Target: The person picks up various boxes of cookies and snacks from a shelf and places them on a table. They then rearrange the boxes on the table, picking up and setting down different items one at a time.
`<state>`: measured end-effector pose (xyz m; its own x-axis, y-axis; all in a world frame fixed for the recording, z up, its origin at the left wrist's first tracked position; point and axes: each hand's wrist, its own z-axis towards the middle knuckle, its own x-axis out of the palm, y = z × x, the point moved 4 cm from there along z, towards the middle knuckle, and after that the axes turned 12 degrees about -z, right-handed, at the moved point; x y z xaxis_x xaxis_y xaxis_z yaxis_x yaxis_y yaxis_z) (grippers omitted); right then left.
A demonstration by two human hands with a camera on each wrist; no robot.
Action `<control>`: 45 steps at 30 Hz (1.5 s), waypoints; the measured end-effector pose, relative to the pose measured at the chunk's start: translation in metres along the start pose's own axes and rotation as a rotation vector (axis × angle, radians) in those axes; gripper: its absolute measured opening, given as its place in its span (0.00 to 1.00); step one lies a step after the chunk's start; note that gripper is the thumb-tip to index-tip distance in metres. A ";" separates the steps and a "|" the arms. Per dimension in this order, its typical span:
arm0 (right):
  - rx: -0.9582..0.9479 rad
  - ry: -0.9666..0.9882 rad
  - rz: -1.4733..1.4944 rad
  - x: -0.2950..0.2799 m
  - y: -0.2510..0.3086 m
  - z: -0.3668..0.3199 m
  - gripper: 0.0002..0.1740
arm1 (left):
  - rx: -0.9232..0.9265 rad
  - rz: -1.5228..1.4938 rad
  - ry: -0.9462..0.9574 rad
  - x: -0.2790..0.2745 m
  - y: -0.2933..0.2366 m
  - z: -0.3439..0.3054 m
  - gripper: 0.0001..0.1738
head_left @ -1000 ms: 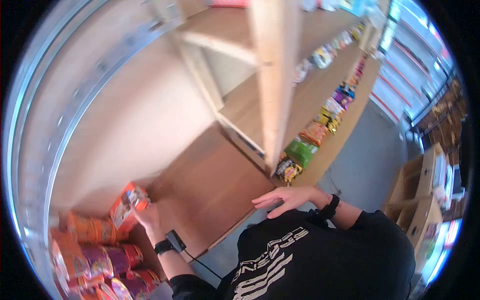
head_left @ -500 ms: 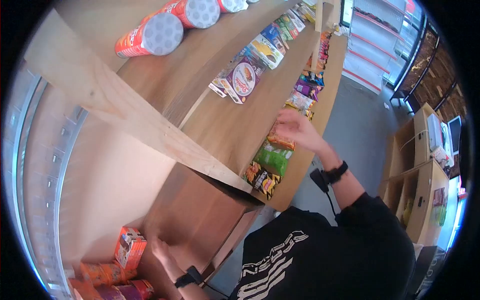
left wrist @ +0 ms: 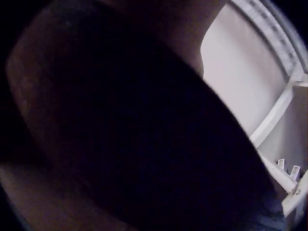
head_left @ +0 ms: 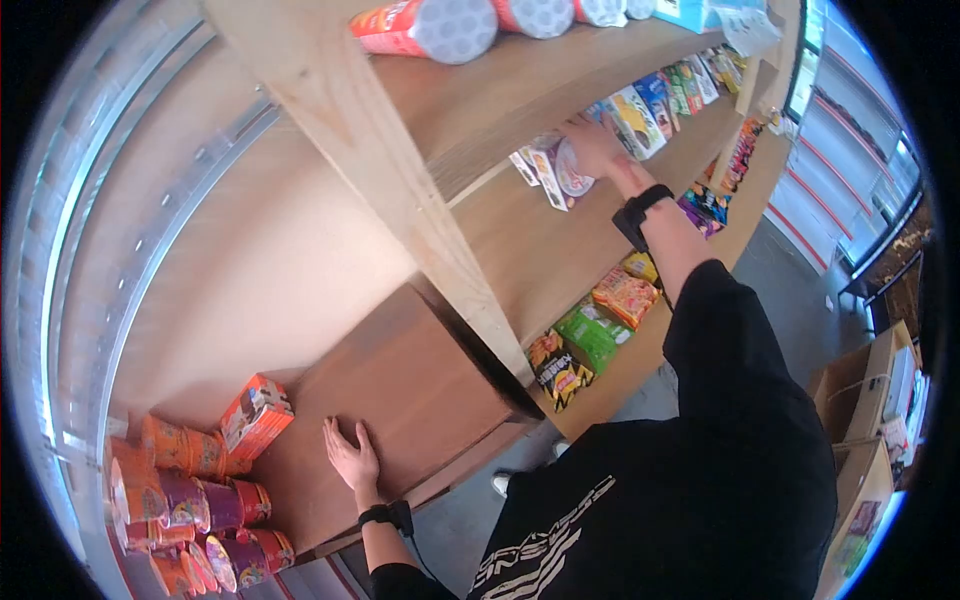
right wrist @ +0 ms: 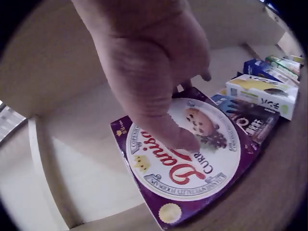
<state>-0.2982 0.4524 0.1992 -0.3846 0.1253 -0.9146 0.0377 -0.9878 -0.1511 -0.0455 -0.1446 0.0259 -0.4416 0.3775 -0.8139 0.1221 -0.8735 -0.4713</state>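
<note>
My right hand (head_left: 600, 152) reaches onto the middle shelf and holds a purple Danisa cookie box (right wrist: 166, 187). In the right wrist view the thumb (right wrist: 180, 138) lies across the box's white oval label, and the fingers go behind its upper edge, mostly hidden. The box leans back among other snack boxes. Low on the left, my left hand (head_left: 353, 460) rests with spread fingers on a brown wooden surface (head_left: 420, 370) and holds nothing. An orange box (head_left: 256, 415) stands a little to the left of it. The left wrist view is mostly dark.
A yellow-and-white box (right wrist: 264, 91) and other cartons stand beside the cookie box. Red canisters (head_left: 455, 30) lie on the shelf above. Snack bags (head_left: 595, 335) line the lower shelf. A wooden post (head_left: 370, 150) rises at the shelf end. Orange and purple tubs (head_left: 190, 500) are stacked at lower left.
My right hand has risen from near the body, past the snack bags, to the cookie box on the middle shelf. My left hand has left the orange box and come down on the brown surface.
</note>
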 end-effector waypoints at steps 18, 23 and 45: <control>-0.184 0.282 0.074 -0.068 0.027 0.036 0.44 | -0.013 0.058 0.009 0.000 -0.013 -0.002 0.36; -0.256 0.292 0.029 -0.058 0.042 0.032 0.43 | 0.003 0.062 0.003 0.001 -0.010 -0.002 0.36; 0.061 -0.335 0.926 -0.038 0.026 -0.113 0.49 | 0.039 0.065 0.034 0.006 0.004 -0.001 0.36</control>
<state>-0.1780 0.4324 0.1876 -0.4687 -0.7235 -0.5067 0.4118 -0.6865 0.5993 -0.0468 -0.1456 0.0192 -0.4034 0.3296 -0.8536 0.1146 -0.9073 -0.4045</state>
